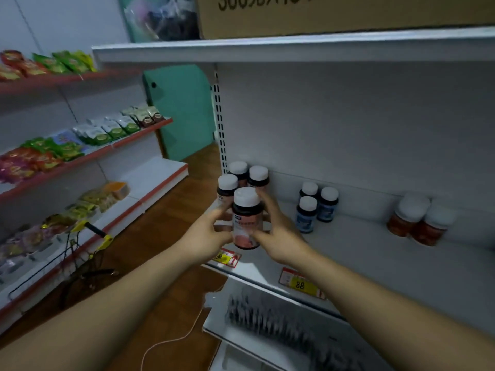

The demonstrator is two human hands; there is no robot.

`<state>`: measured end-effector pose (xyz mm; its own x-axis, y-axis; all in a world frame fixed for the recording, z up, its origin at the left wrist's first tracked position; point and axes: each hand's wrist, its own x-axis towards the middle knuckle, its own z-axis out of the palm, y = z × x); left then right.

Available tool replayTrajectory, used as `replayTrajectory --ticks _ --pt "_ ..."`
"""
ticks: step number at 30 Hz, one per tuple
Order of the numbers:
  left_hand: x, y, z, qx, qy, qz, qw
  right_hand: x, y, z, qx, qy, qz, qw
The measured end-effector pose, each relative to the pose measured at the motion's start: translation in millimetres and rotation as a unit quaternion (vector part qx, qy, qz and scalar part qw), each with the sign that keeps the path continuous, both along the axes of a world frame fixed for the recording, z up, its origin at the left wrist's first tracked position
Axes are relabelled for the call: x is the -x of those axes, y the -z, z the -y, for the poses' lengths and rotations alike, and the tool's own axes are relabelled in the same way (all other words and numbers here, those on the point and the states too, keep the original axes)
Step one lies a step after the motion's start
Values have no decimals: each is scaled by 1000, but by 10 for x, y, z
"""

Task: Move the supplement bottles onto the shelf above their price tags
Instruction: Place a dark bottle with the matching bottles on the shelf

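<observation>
A pink-labelled supplement bottle (246, 218) with a white cap stands at the front of the white shelf (361, 253), above a red and yellow price tag (226, 257). My left hand (211, 231) grips its left side and my right hand (273, 231) grips its right side. Three more pink bottles (242, 175) stand just behind it against the back wall. Three blue-labelled bottles (316, 204) stand to the right, above a second price tag (300, 283). Two orange bottles (417, 223) stand farther right.
A cardboard box (334, 14) sits on the upper shelf. Snack shelves (88, 153) run along the left aisle. A shopping basket with yellow handles (85, 253) stands on the wooden floor. A lower shelf (267, 322) holds dark blurred goods.
</observation>
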<state>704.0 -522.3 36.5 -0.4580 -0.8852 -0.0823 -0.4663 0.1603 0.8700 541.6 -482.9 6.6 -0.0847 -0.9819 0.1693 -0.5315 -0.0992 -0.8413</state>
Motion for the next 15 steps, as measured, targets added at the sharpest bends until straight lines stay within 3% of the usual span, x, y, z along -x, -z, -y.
replayTrajectory --ticks 8,15 --pt "-54 366 629 -69 59 30 995 -141 362 361 -62 76 -3 995" --pt "-184 411 939 -72 167 38 983 -409 386 496 -53 185 13 981"
